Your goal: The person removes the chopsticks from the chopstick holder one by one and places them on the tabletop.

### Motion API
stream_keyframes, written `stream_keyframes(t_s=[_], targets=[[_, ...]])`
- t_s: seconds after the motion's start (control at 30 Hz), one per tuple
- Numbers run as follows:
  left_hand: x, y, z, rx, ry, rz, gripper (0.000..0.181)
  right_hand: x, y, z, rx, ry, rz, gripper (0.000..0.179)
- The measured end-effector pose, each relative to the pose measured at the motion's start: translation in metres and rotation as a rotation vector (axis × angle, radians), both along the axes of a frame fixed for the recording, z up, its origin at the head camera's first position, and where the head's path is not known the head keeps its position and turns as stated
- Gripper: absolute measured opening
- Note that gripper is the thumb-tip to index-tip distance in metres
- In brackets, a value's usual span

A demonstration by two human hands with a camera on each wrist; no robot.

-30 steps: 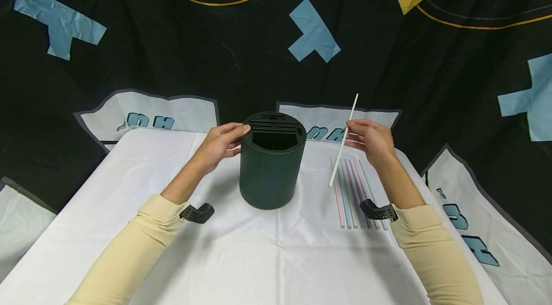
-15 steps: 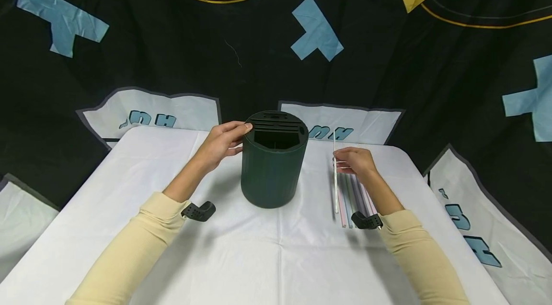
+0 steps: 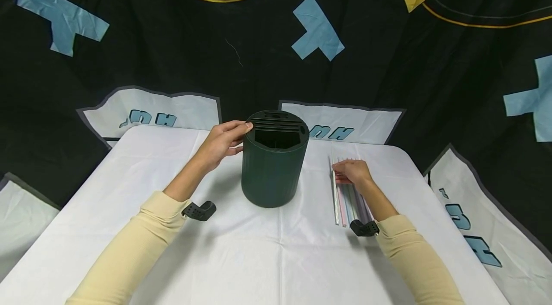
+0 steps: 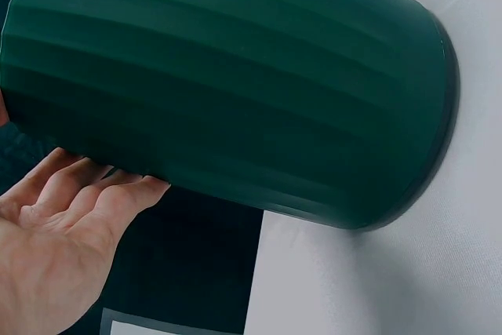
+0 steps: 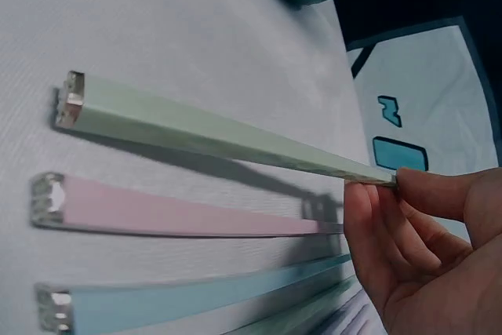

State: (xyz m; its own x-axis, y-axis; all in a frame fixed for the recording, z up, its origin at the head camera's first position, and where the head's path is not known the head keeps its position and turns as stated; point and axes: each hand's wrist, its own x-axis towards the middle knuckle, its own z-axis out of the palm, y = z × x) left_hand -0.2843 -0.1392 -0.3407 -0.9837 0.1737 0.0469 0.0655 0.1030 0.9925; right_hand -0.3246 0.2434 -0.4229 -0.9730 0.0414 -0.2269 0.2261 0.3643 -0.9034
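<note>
A dark green, ribbed utensil holder stands on the white-covered table, with narrow slots and a wider opening in its top. My left hand grips its upper left side, thumb at the rim and fingers against the wall. In the right wrist view, my right hand pinches a pale green chopstick between thumb and fingers at its far end. The silver-tipped near end lies close over the cloth, casting a shadow. Beside it lie a pink chopstick, a blue chopstick and several others, partly hidden by the hand.
The white tablecloth covers the table. A black curtain with blue and yellow patches hangs behind it. Each wrist wears a black strap mount, the right mount overlapping the row's near ends in the head view.
My right hand has lowered and moved left with the chopstick, bringing it from upright in the air down along the left side of the row. The left hand and holder stay in place.
</note>
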Motion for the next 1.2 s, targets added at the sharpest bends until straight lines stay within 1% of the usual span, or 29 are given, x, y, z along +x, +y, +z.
stream_keyframes(t_s=[0.3, 0.67, 0.83, 1.0, 1.1, 1.2], targets=[[0.001, 0.001, -0.001, 0.008, -0.008, -0.004, 0.049, 0.001, -0.002, -0.011, 0.082, 0.006, -0.025, 0.031], [0.000, 0.002, -0.001, 0.015, -0.007, -0.006, 0.049, 0.003, 0.000, -0.019, 0.094, 0.018, -0.040, 0.029], [0.000, 0.003, -0.002, 0.018, -0.005, -0.009, 0.048, 0.003, 0.002, -0.020, 0.119, 0.050, -0.047, 0.028], [-0.001, 0.002, -0.003, 0.010, -0.001, -0.004, 0.049, 0.004, 0.001, -0.018, 0.159, 0.077, -0.085, 0.028], [-0.001, 0.002, -0.003, 0.006, -0.004, 0.005, 0.049, 0.005, 0.000, -0.014, 0.146, 0.083, -0.102, 0.027], [0.001, 0.002, -0.002, 0.008, -0.013, 0.009, 0.049, 0.007, -0.001, -0.006, 0.134, 0.096, -0.088, 0.027]])
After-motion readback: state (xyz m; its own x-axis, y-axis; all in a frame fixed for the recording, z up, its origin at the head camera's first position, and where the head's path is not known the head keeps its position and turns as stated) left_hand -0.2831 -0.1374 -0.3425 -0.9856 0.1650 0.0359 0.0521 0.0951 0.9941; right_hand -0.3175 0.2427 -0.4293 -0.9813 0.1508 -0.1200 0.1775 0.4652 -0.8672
